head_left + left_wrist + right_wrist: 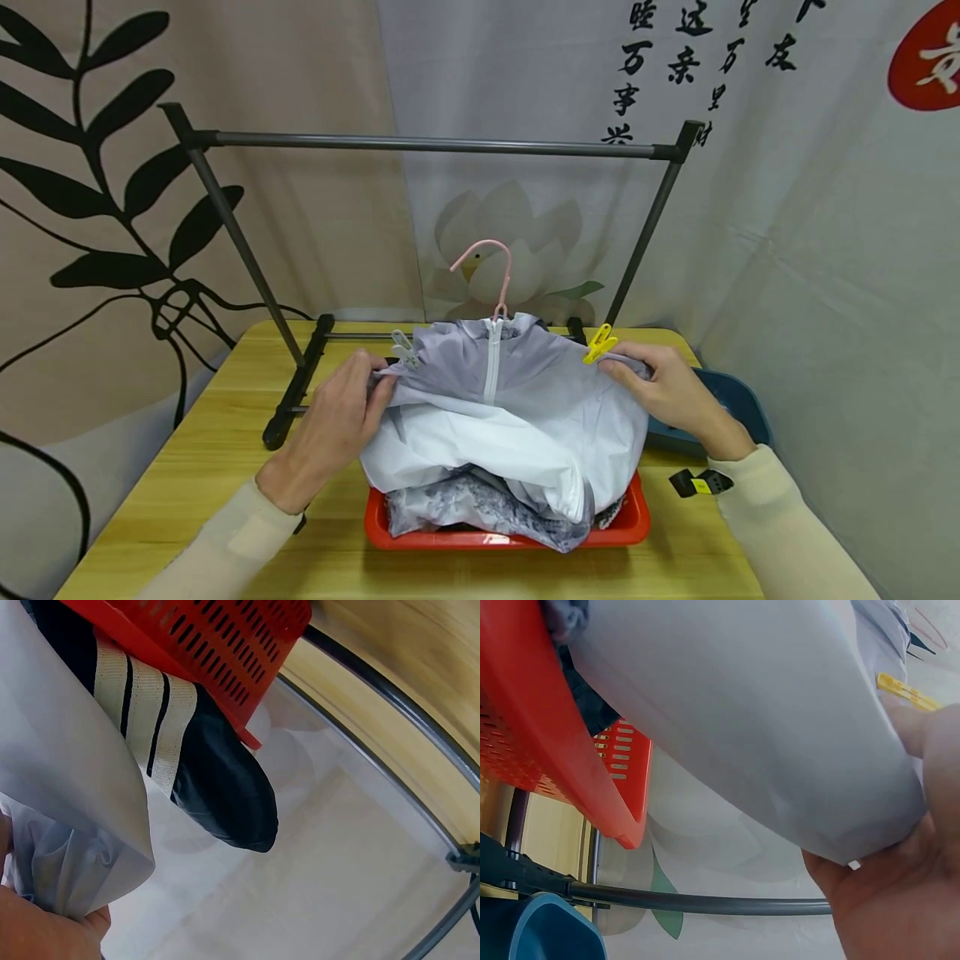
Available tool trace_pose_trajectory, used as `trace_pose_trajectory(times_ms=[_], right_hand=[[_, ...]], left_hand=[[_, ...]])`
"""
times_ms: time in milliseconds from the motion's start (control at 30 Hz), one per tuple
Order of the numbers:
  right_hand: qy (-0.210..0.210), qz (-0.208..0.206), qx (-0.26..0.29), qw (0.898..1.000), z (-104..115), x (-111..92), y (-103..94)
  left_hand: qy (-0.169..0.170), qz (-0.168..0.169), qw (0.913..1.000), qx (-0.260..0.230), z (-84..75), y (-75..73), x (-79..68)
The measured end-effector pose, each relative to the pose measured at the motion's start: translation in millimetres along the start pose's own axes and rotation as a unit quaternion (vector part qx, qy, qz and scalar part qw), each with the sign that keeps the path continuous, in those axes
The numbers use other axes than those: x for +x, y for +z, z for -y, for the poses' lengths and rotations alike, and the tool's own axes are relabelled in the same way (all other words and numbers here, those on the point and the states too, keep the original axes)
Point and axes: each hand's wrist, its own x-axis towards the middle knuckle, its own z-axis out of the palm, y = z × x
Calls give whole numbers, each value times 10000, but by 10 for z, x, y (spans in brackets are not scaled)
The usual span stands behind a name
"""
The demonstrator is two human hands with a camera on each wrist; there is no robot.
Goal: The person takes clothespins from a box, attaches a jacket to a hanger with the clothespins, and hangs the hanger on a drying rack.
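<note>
- pale curtain (825, 250): black chinese writing (628, 71), 万事兴 legible in one column; a white 贵 on a red disc (930, 58), cut off at the view's edge.
- wooden table (180, 525): wood shows left of the red basket (420, 541), out to a slanting edge.
- dark rack (435, 143): bar high between two posts.
- grey-and-white jacket (547, 408): over the basket, between the hands.
- left hand (330, 421) pinches one shoulder, right hand (675, 396) the other.
- pink hook (507, 271): above the collar, apart from the bar.
- yellow clip (600, 345): just beside the right fingers.
</note>
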Motion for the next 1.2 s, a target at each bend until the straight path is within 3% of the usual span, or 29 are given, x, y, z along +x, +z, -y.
trace_pose_trajectory(times_ms=[333,800,1200], right_hand=[[-318,-93,24,9994,-32,-3,25],[-949,-682,-323,9926,-45,13,110],[-1027,-895,-360,9900,-60,-12,128]], left_hand=[[20,-20,10000,-2,20,5,-7],[-162,-58,9998,55,21,-3,-10],[-314,-173,9994,14,50,-35,-23]])
